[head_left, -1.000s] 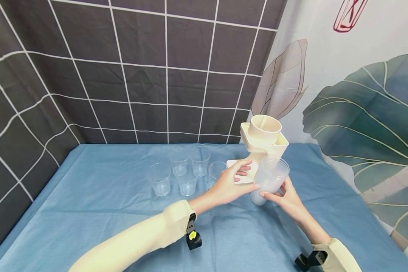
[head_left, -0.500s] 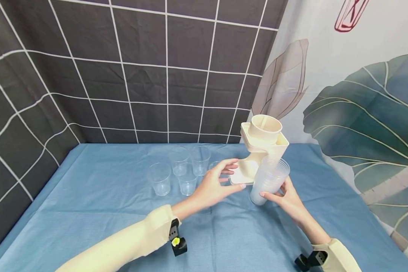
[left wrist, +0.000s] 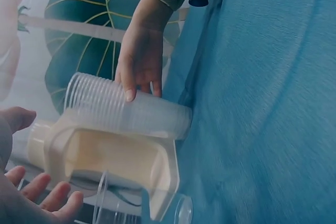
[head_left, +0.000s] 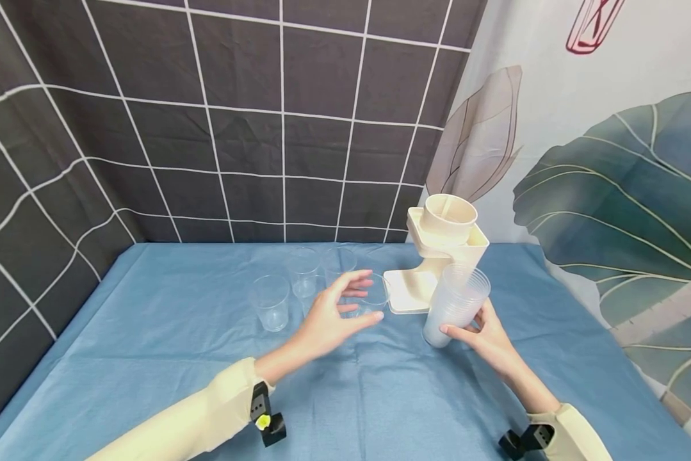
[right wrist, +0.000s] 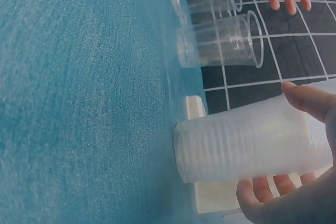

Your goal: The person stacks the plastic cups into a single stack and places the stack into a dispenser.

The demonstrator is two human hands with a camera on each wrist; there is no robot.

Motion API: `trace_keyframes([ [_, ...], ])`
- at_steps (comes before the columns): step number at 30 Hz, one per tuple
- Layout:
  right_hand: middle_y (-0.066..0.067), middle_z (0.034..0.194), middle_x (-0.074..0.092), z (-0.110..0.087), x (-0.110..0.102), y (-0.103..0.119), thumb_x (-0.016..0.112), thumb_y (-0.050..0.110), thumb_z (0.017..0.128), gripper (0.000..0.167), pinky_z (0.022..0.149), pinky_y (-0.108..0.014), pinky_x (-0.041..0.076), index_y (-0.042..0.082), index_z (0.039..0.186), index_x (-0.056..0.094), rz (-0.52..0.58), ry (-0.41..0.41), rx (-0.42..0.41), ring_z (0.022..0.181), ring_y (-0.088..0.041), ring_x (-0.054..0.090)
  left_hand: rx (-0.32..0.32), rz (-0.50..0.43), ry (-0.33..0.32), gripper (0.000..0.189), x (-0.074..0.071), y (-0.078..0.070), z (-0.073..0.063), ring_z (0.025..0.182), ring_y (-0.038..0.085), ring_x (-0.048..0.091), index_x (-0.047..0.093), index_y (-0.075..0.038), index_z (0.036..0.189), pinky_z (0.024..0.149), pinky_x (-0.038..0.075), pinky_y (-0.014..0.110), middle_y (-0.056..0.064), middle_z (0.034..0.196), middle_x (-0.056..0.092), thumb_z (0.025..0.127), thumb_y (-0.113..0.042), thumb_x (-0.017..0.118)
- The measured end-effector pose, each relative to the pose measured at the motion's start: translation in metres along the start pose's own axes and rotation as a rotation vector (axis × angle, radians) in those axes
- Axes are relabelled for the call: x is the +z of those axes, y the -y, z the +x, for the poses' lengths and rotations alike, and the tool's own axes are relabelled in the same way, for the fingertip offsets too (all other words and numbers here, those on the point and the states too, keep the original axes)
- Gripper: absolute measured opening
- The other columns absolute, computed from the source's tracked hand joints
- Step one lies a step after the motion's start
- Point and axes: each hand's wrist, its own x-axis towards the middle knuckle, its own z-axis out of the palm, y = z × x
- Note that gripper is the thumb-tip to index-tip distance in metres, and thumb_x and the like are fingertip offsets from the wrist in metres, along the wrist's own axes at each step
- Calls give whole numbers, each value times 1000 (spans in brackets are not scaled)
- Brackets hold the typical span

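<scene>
A tall stack of nested clear plastic cups [head_left: 459, 301] stands slightly tilted on the blue cloth, right in front of a cream stand with a round tube on top [head_left: 446, 234]. My right hand [head_left: 489, 339] grips the stack low on its right side, thumb and fingers around it, as the right wrist view [right wrist: 294, 192] also shows the hand. My left hand [head_left: 333, 314] hovers to the left with spread, relaxed fingers and nothing in them. It partly hides a group of single clear cups; one cup [head_left: 271, 304] shows plainly at the group's left, another [right wrist: 223, 40] in the right wrist view.
The stand's flat base [head_left: 405, 294] reaches left between the stack and the single cups. Blue cloth [head_left: 149, 358] covers the table. A dark gridded curtain [head_left: 235, 141] hangs behind, and a leaf-patterned white one [head_left: 552, 147] at the right.
My left hand has moved away from the stack toward the left, now in front of the single cups. The right hand and the stack have stayed in place.
</scene>
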Motion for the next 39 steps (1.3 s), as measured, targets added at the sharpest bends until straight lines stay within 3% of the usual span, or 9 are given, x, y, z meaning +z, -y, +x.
trace_keyframes([
  [10, -19, 147, 33, 1, -1, 0, 72, 15, 85, 93, 83, -4, 41, 10, 151, 7, -5, 5, -3, 134, -35, 36, -16, 21, -48, 63, -27, 2, -16, 119, 27, 58, 49, -18, 136, 97, 52, 42, 6, 131, 59, 80, -16, 78],
  [20, -20, 148, 31, 1, -1, 0, 72, 16, 85, 93, 83, -3, 40, 9, 151, 6, -11, 10, 20, 135, -37, 35, 13, 19, -85, 62, -42, 9, -39, 117, 28, 58, 49, -13, 136, 97, 51, 44, 9, 132, 59, 80, -10, 77],
  [28, -20, 147, 33, 0, 0, -1, 72, 16, 85, 93, 83, -4, 41, 9, 151, 6, -5, 11, 11, 134, -36, 36, 1, 36, -156, 61, -56, 12, -49, 115, 31, 60, 50, -11, 134, 94, 54, 40, 10, 129, 60, 80, -9, 77],
  [32, -19, 147, 33, 0, 0, -1, 72, 15, 85, 93, 83, -4, 41, 9, 151, 6, -6, 12, 8, 134, -35, 37, 16, 53, -213, 59, -65, 12, -51, 111, 24, 61, 52, -10, 132, 90, 55, 38, 10, 126, 61, 79, -7, 77],
  [39, -19, 147, 32, 1, 0, -1, 72, 16, 85, 94, 83, -4, 41, 10, 151, 6, -8, 13, 12, 134, -36, 36, 63, 69, -314, 56, -81, 12, -52, 103, 3, 62, 54, -5, 129, 82, 56, 23, 12, 121, 62, 78, 0, 76],
])
